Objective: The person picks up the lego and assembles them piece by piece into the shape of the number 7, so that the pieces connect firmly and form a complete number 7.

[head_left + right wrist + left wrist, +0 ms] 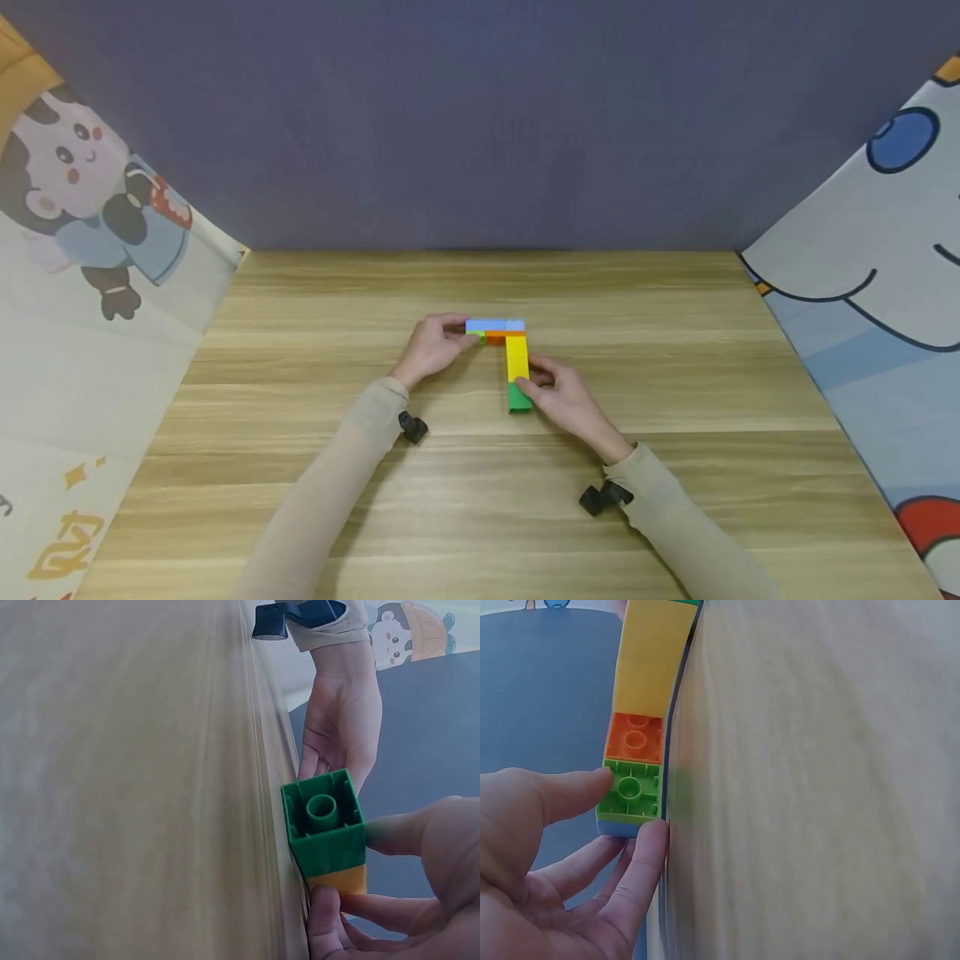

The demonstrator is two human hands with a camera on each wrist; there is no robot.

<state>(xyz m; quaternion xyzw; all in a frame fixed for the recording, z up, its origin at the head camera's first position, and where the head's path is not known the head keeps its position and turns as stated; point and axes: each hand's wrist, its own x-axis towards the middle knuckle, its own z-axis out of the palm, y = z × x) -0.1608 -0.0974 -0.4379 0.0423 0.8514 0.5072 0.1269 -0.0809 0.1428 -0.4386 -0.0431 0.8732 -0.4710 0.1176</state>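
Observation:
A toy-brick assembly bent at a right angle lies at the middle of the table, both hands on it. Its far arm has a light blue row [493, 325], with a lime green brick [649, 787] and an orange brick [616, 742] joined along its near side. From the right end a yellow section [517, 358] runs toward the person and ends in a dark green brick [326, 853], whose hollow underside shows in the right wrist view. My left hand [433, 346] pinches the lime and blue end. Thumb and fingers of my right hand [564, 400] hold the yellow and dark green end.
The wood-grain table [300, 400] meets a dark blue-grey wall [480, 125] at the back. Panels with cartoon prints flank it, one at the left [67, 333] and one at the right [847, 250]. Small black cameras [412, 427] are strapped to both sleeves.

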